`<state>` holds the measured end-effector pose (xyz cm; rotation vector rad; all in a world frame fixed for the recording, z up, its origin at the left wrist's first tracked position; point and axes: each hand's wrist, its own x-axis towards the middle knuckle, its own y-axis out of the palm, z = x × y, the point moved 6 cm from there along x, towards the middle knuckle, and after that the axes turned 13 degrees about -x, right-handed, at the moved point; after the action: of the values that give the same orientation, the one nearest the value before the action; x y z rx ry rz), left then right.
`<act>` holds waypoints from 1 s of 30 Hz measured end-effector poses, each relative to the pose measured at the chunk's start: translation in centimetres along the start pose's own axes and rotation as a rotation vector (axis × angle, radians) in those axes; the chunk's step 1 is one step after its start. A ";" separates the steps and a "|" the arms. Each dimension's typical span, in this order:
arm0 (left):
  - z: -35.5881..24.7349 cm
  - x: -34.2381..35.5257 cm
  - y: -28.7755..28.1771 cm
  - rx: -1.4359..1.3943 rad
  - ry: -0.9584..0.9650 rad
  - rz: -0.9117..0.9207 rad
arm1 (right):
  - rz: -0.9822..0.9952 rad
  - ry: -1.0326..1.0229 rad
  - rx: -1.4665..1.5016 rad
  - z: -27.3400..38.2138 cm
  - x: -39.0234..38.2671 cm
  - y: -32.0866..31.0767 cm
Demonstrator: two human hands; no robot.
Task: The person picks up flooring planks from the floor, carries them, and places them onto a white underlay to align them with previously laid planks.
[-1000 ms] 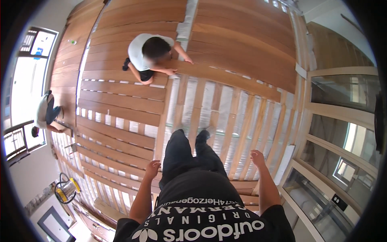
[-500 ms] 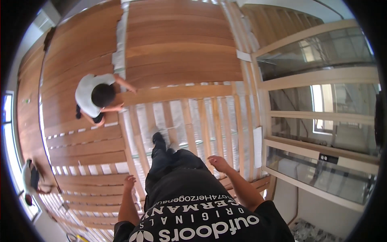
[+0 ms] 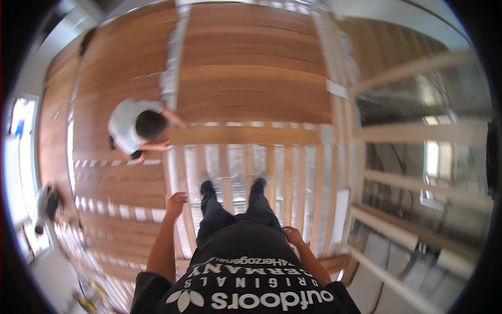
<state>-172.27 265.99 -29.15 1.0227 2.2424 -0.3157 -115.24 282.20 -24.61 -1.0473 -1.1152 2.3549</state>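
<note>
My left hand [image 3: 177, 202] hangs in the air beside my left leg, above the floor battens. Its fingers are loosely bent and a little apart, with nothing seen in them. My right hand [image 3: 293, 234] is low against my right hip, its fingers blurred and partly hidden. Under and ahead of my feet run pale wooden battens [image 3: 225, 162] with silvery sheeting [image 3: 238, 167] between them. A long wooden board [image 3: 246, 136] lies across their far ends. At its left end crouches a person [image 3: 137, 125] in a white top, both hands down near the board.
Brown floorboards [image 3: 251, 63] cover the far floor and the left side. Spaced boards [image 3: 120, 233] lie at lower left, where another person [image 3: 46, 206] bends near a window. A framed glass partition [image 3: 423, 133] stands along the right. A white strip [image 3: 341, 209] lies beside it.
My trailing foot has come forward, so both feet now stand apart on the battens. My left hand has swung forward and my right hand back to my hip. The view has shifted.
</note>
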 end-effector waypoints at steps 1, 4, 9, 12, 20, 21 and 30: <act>1.5 -1.2 1.0 -0.023 -0.009 -0.040 | 0.053 0.142 0.225 -4.1 -0.7 1.6; 6.1 -6.2 3.4 -0.108 -0.190 -0.199 | 0.093 0.163 0.327 -11.4 2.5 -1.9; 14.1 -14.7 11.4 0.236 -0.222 -0.114 | 0.071 0.400 0.579 -26.1 4.8 -11.3; 15.0 -16.3 17.7 0.298 -0.172 -0.060 | -0.037 0.449 0.736 -35.4 6.9 -17.8; 10.3 -9.1 19.8 0.344 -0.363 -0.146 | -0.048 0.480 0.629 -29.0 12.7 -25.9; 10.3 -6.3 19.0 0.295 -0.297 -0.167 | 0.001 0.434 0.650 -26.5 12.6 -25.4; -4.8 3.4 29.1 -0.019 -0.004 -0.062 | 0.143 0.297 0.428 -21.4 10.3 -23.1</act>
<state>-154.52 289.62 -26.36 0.9430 2.2728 -0.3221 -106.74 313.99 -20.83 -1.2841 -0.4168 2.2961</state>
